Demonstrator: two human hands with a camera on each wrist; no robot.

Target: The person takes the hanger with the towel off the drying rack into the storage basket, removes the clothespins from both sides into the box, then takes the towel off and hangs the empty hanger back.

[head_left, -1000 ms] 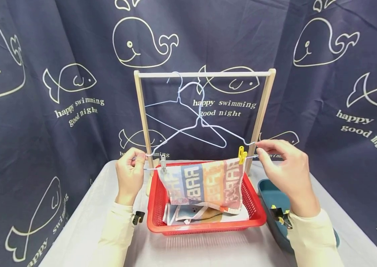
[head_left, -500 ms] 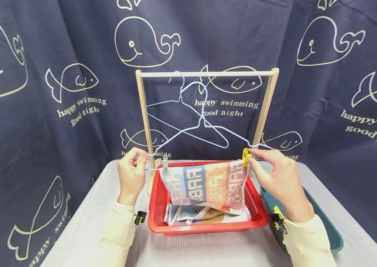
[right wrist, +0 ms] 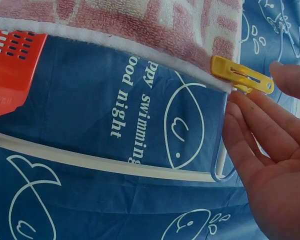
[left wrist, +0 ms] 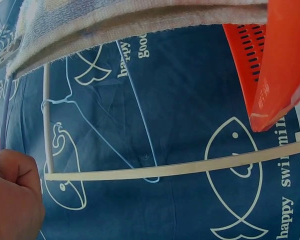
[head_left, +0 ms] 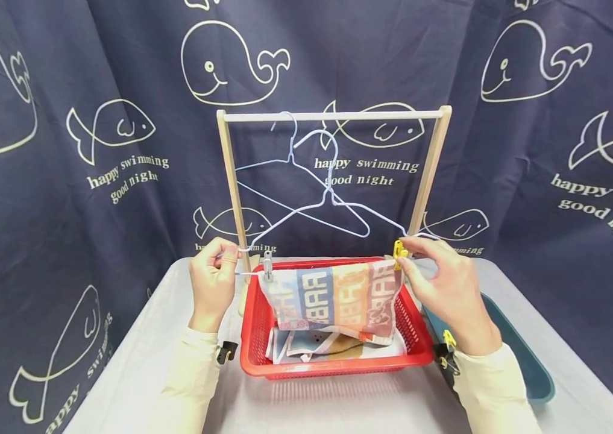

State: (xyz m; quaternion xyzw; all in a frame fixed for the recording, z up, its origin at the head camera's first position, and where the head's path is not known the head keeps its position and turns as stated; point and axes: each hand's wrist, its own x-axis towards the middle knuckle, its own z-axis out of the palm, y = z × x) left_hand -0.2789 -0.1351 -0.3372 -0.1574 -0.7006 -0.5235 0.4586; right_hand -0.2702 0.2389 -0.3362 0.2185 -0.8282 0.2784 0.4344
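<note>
A striped towel [head_left: 317, 298] with letters hangs from the lower bar of a light-blue wire hanger [head_left: 298, 211]. One grey clothespin [head_left: 268, 265] clips its left corner and a yellow clothespin [head_left: 398, 254] its right corner. My left hand [head_left: 213, 283] grips the hanger's left end with curled fingers. At the other end my right hand [head_left: 449, 289] has thumb and fingers about the yellow clothespin, pinching it. In the right wrist view the fingers [right wrist: 260, 125] also lie beside the hanger wire, under the clothespin [right wrist: 242, 75].
A wooden rack [head_left: 333, 116] stands behind, with another blue hanger [head_left: 291, 138] on its rail. Beneath the towel is a red basket [head_left: 339, 367] holding folded cloth [head_left: 328, 346]. A teal tray [head_left: 523, 355] sits at right, partly hidden by my right arm.
My right hand has left the hanger's right end and moved left to the yellow clothespin. The left hand keeps its grip, and the towel stays nearly where it was.
</note>
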